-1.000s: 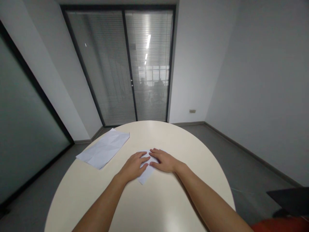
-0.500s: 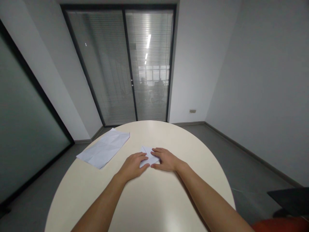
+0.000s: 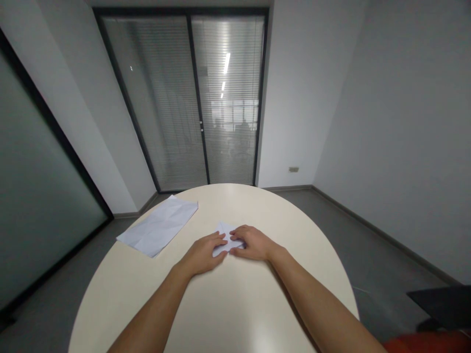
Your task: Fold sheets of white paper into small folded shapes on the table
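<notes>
A small folded sheet of white paper (image 3: 223, 242) lies on the table between my hands, its far corner pointing away from me. My left hand (image 3: 204, 251) rests at its left side, fingers stretched onto the paper and thumb apart near the lower edge. From the right, my right hand (image 3: 253, 243) lies over the paper's right part, with slightly bent fingertips pressing on it and the thumb spread along the near edge. Both hands are open, touching the paper without gripping it. Part of the folds is hidden beneath my fingers.
A larger creased white sheet (image 3: 160, 226) lies at the table's far left edge. The round cream table (image 3: 228, 299) fills the foreground. Beyond it stand glass panels with blinds (image 3: 228, 157). A dark object (image 3: 441, 304) and something red (image 3: 423, 342) show at lower right.
The fingertips of my right hand have bent and shifted slightly on the folded paper, and its far corner looks a little different. My left hand has barely moved.
</notes>
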The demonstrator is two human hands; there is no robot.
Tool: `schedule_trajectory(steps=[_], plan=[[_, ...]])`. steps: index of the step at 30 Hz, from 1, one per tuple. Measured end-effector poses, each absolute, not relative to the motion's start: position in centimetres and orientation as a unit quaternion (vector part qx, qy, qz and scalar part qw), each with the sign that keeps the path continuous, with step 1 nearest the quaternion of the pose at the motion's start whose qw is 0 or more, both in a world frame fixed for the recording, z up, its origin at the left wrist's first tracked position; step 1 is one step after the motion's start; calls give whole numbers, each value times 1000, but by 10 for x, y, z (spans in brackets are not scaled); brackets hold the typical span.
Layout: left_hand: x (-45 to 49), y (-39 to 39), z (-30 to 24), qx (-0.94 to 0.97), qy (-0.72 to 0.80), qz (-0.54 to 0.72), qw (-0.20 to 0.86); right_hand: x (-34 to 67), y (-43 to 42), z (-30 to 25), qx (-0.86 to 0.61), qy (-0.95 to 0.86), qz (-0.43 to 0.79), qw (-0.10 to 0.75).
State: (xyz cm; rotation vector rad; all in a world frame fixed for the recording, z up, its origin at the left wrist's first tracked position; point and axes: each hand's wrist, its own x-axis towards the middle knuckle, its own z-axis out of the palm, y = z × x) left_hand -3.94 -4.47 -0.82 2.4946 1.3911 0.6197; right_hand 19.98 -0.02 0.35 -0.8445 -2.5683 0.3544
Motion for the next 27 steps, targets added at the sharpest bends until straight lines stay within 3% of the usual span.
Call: schedule_trajectory(steps=[14,27], plan=[[-31,-48,14,804,571,161,37,202,4,-2,-343,-904,145,209],[-34,-44,9,796,586,150,36,203,8,-6,-357,-901,142,202]])
